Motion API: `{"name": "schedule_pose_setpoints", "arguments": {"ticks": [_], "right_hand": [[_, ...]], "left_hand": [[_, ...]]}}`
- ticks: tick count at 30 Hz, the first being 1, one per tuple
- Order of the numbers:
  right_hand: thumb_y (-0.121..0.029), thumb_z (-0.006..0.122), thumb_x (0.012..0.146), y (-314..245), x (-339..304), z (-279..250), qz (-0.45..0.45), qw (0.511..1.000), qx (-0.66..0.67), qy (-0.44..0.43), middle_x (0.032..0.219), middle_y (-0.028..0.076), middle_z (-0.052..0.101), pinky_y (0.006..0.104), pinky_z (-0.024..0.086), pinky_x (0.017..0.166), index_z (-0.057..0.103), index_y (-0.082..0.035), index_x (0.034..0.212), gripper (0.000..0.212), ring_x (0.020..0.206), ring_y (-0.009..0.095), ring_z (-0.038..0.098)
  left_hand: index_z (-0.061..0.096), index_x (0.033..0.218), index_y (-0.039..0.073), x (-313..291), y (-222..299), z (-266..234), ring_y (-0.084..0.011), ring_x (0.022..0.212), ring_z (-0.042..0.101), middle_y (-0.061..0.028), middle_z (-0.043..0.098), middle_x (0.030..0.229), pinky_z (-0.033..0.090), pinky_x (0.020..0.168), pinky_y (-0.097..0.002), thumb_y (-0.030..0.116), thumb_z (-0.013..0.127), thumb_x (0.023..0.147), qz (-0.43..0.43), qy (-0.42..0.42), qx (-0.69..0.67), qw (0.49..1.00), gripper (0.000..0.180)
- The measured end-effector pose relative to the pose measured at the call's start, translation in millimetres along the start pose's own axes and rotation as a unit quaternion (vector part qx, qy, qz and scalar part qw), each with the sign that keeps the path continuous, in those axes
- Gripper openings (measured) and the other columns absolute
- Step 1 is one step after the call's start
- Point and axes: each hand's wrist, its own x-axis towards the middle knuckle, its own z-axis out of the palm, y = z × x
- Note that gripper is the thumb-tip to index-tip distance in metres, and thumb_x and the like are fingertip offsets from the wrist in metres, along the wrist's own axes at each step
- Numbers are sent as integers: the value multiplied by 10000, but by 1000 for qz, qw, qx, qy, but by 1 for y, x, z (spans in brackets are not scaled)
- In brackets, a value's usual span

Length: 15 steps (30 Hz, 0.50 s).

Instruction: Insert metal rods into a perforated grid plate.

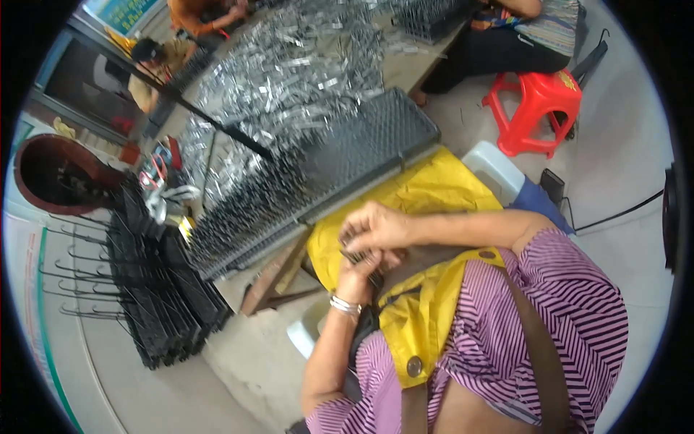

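My two hands are close together over the yellow apron (434, 184) on my lap. My right hand (382, 226) has its fingers bent and pinched over a small dark piece, too blurred to name. Just below it, my left hand (356, 281), with pale bangles (345, 305) at the wrist, is closed around something dark that mostly hides in the fingers. In front of the hands a long dark grid rack (369, 137) lies slantwise at the table edge. Its left half is packed with many thin upright dark pieces (249, 206).
Shiny metal strips (289, 72) are heaped across the table. Stacked black racks with hooks (155, 289) stand at left, below a brown round container (61, 173). A dark rod (210, 119) crosses above the table. Other people sit around it, one on a red stool (531, 108).
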Motion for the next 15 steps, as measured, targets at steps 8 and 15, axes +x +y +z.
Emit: {"name": "schedule_pose_setpoints", "arguments": {"ticks": [8, 15], "right_hand": [[-4, 605, 704, -2, 4, -2, 125, 990, 64, 11, 605, 40, 570, 215, 416, 387, 560, 32, 717, 59, 463, 70, 508], [8, 627, 685, 10, 3, -19, 67, 995, 19, 72, 607, 21, 579, 182, 401, 465, 587, 13, 703, 44, 526, 45, 502]], "left_hand": [[510, 868, -43, 3, -6, -8, -262, 653, 564, -129, 558, 654, 467, 650, -356, 76, 521, 794, 43, -30, -69, 996, 141], [453, 1080, -94, 0, -1, -9, -280, 875, 571, -205, 550, 1000, 486, 770, -363, 111, 500, 830, -17, 19, -97, 995, 326]]}}
